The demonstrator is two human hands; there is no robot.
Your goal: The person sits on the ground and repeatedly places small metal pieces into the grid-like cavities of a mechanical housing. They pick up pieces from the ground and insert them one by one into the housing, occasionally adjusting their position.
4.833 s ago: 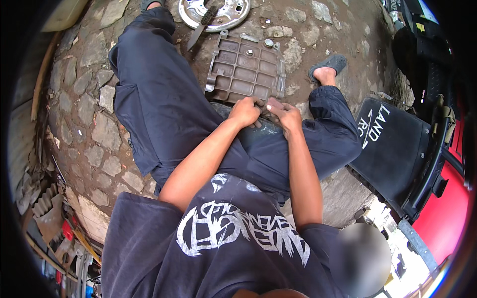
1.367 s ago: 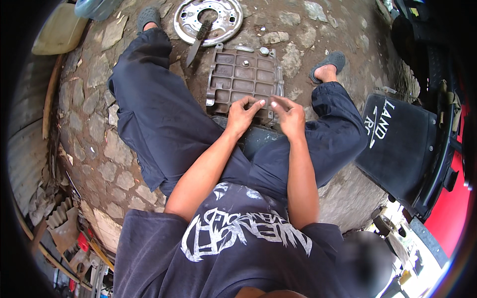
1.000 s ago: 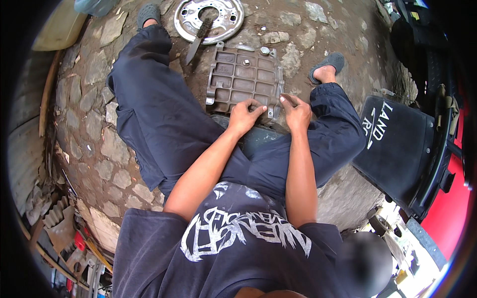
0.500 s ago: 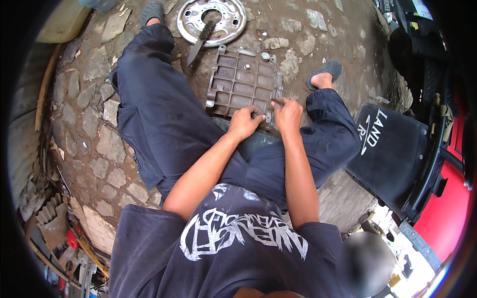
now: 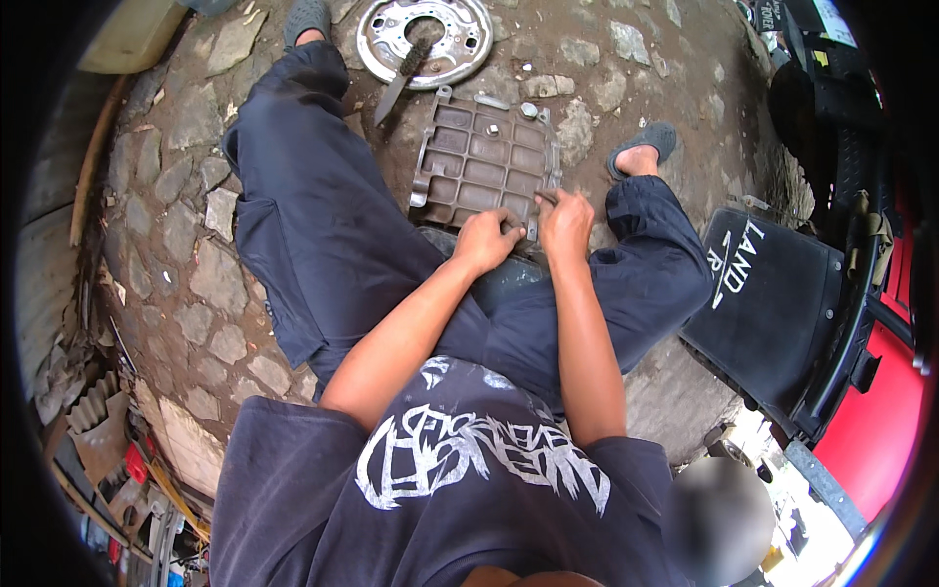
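Looks like I'm doing handwork on the near right corner of the ribbed metal casing (image 5: 468, 168), which is lying ribs-up between my spread legs (image 5: 328, 196). Next move is probably calling for steady, light finger control there. My left hand (image 5: 486, 243) is sitting by the near edge, fingers curling; my right hand (image 5: 565, 225) is bunching its fingers at the corner, knuckles up. Can't tell if either grip is clamping anything. Left forearm (image 5: 403, 328) is slanting inward, right forearm (image 5: 590, 342) is running nearly straight ahead.

Stony dirt ground (image 5: 214, 274) beneath a round metal plate (image 5: 456, 27) and ribbed casting (image 5: 486, 161)
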